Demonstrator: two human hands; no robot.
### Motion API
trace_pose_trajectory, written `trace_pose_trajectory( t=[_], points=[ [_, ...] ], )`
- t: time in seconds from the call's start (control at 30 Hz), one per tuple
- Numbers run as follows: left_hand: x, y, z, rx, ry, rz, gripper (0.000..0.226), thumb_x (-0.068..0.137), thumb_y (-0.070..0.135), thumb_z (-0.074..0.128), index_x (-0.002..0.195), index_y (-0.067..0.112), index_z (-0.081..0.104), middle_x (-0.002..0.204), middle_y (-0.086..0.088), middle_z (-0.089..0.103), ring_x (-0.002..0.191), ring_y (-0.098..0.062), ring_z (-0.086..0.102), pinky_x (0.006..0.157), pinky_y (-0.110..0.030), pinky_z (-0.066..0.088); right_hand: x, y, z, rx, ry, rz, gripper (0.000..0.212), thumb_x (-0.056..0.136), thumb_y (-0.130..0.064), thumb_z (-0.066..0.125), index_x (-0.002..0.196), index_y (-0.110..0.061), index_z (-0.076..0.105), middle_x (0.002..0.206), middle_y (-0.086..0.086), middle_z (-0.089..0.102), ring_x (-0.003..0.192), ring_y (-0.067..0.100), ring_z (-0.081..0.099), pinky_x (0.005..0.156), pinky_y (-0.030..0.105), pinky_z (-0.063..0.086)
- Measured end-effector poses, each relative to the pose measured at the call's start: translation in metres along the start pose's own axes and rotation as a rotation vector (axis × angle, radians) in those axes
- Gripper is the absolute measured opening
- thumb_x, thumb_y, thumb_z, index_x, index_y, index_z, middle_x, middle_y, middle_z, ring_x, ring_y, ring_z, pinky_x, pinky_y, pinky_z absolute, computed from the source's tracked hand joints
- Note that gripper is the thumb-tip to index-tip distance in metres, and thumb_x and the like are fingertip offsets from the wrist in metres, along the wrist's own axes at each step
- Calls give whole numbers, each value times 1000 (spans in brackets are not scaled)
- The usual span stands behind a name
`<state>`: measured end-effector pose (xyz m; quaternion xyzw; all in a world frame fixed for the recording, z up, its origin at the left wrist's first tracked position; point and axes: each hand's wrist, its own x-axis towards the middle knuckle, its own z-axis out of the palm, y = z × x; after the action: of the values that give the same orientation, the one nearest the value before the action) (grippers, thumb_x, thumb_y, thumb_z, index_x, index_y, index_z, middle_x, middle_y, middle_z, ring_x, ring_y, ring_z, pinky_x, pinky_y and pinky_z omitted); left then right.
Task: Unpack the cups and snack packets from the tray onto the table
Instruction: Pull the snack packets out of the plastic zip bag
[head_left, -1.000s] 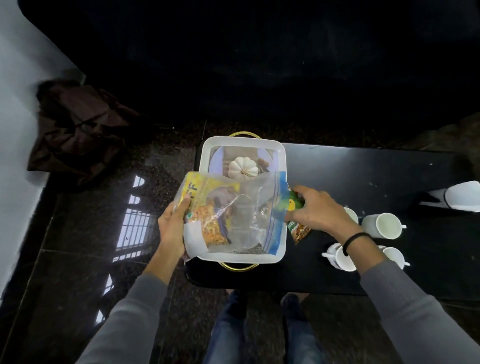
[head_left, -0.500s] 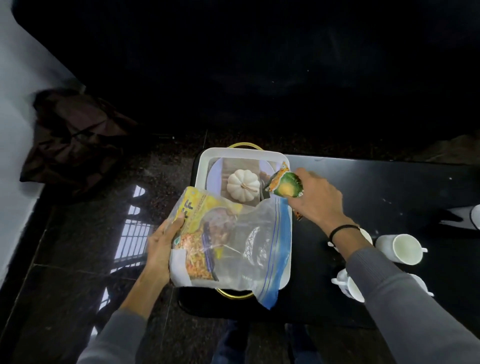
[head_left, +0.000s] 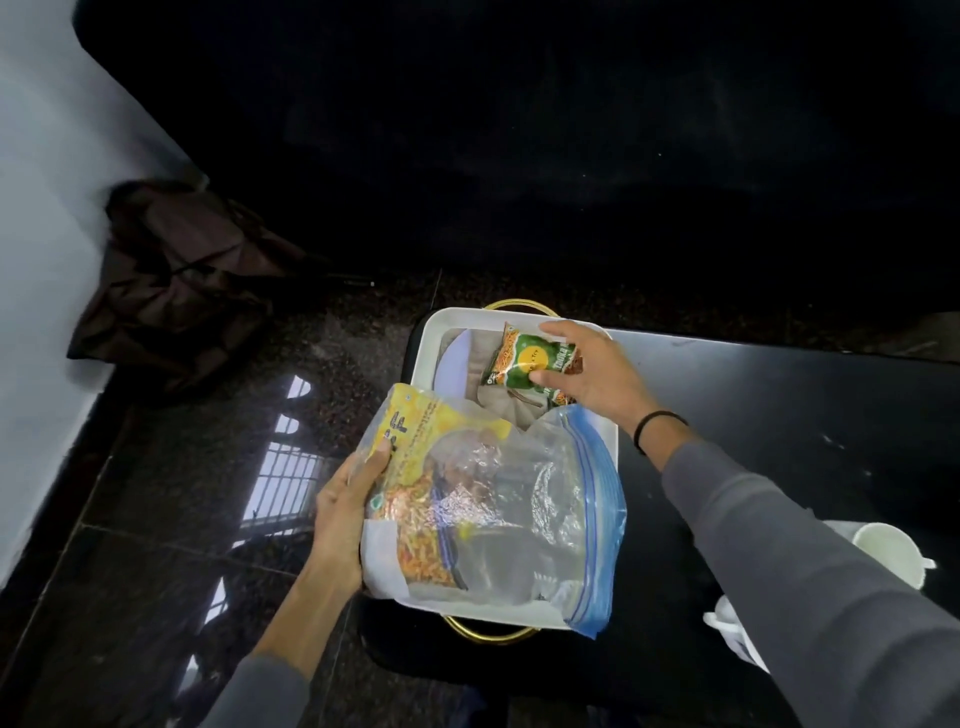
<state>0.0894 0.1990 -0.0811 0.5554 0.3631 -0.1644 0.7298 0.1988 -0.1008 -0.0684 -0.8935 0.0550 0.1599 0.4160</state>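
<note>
A white tray (head_left: 431, 332) with gold handles rests on the left end of a black table (head_left: 779, 415). My left hand (head_left: 343, 514) grips the left edge of a clear zip bag (head_left: 519, 499) with a blue seal, held over the tray's near half; a yellow snack packet (head_left: 421, 467) shows inside it. My right hand (head_left: 597, 379) holds a small green snack packet (head_left: 524, 361) above the tray's far half, hiding what lies beneath. White cups (head_left: 888, 551) stand on the table at the right, partly behind my right sleeve.
A dark brown bag or cloth (head_left: 176, 280) lies on the glossy dark floor against the white wall at the left. The table's left edge runs just beside the tray. Beyond the tray everything is dark.
My right hand has carried the green packet from the tray's right side up over its far half, covering the white pumpkin-shaped item. The zip bag has lifted and tilted toward me.
</note>
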Motion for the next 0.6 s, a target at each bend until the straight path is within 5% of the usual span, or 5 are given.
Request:
trace_pose_trajectory(
  t=[0.13,0.2,0.27,0.4,0.6],
  points=[
    [-2,-5,3,-22,-34,-4,16,84,27,78,97,17,80,99,-16,78,78,-26,76,69,-39,64,-12,11,-4,95,92,44,60,82,-34,83,136,-22,60,130,-4,60,117,9,55,86,3,41],
    [-3,-7,5,-36,-30,-2,19,85,26,78,100,14,79,98,-16,79,79,-27,76,71,-40,64,-21,15,-9,135,141,61,48,85,-32,81,129,-20,64,121,-7,64,110,6,55,76,-6,38],
    [-5,-9,8,-32,-24,-3,21,86,27,77,103,13,78,100,-16,78,80,-28,75,75,-43,63,-32,19,-13,192,175,62,32,88,-27,77,119,-19,69,122,-6,67,113,11,56,84,-1,38],
    [-10,-11,12,-24,5,-9,28,86,29,77,108,13,77,101,-16,78,81,-29,75,81,-47,61,-59,17,-20,295,256,134,12,92,-23,74,104,-25,73,113,-8,71,109,14,62,90,31,53],
    [-17,-15,18,-52,39,-21,41,81,36,81,113,12,75,111,-20,75,93,-34,73,83,-50,61,-103,11,-21,491,388,229,9,90,-15,72,92,-24,72,88,-4,74,80,9,68,70,24,55]
  ],
)
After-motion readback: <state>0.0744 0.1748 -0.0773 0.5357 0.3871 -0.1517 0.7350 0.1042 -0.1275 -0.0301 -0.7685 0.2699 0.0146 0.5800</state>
